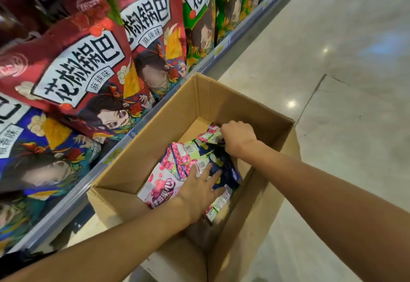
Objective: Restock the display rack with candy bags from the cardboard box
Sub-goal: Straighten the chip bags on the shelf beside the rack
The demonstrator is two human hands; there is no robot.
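Presently, right fingers [223, 132]: curled down, pinching the top edge of a bag at the far end of the pile; the fingertips are hidden under the knuckles.
left fingers [211, 171]: straight and spread, laid flat on the near bags; they grip nothing.
right hand [239, 138]: knuckles up, wrist bent down into the box; judged to be the picking hand.
left hand [197, 190]: palm down on the pile, reaching in over the near wall; judged to steady the loose bags so that only the pinched one lifts.
bags [184, 159]: the task's thing. All those in view lie inside the box, overlapping, most with the barcode side up; prints are pink, green and dark blue.
pink bag [162, 188]: face up at the near left, partly under the left wrist.
box [250, 106]: cardboard, flaps open, standing just beside the rack, so the carry is short. Bare bottom shows at the far corner; judged well under full.
rack [66, 199]: its shelf rail runs along the left side of the box and carries large snack bags [73, 70], upright and leaning forward. No slot for the candy is in view.
floor [343, 59]: pale tile, to the right of the box.
step: pick-up; no bag has left the box.
risk: overlapped film bags are slippery; a neighbour may drag up with the pinched one.
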